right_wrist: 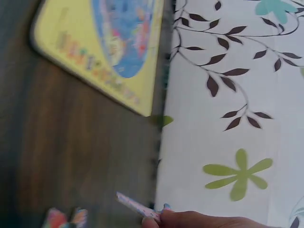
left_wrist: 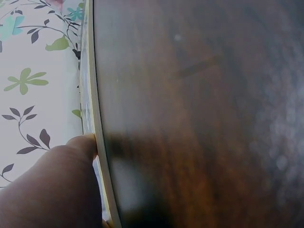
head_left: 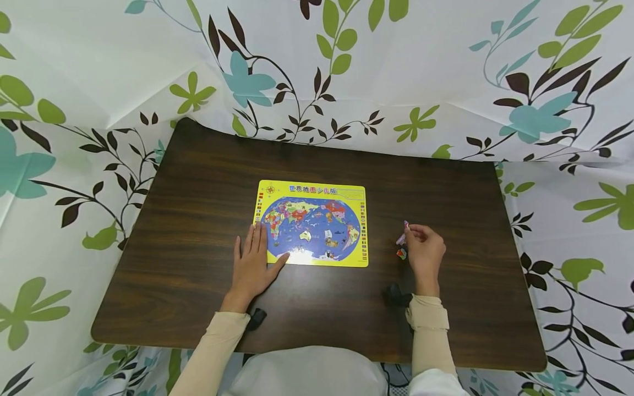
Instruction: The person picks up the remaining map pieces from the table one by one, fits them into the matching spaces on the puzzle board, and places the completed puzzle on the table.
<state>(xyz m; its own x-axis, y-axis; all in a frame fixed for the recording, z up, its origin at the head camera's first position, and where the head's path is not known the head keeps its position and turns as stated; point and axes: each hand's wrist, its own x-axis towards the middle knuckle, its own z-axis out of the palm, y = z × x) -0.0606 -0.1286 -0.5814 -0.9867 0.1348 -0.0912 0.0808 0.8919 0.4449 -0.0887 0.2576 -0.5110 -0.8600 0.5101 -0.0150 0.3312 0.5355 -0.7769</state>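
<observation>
Map board sat mid-table, its long axis running left to right and its title along the edge farthest from the person. Left hand lay at its near left corner, fingers straight and pointing away, fingertips over the left edge, thumb spread toward the near edge.

Right hand, well apart to the board's right, pinched a small pink piece between thumb and fingertips. From overhead the piece slanted leftward and nearer the person, sticking out left of the grip. A second piece was on the table, just nearer.

The right wrist view showed the pinched piece nearly edge-on, as a thin strip, which the head view did not. The left wrist view showed the board's thin side, with a digit against it.
</observation>
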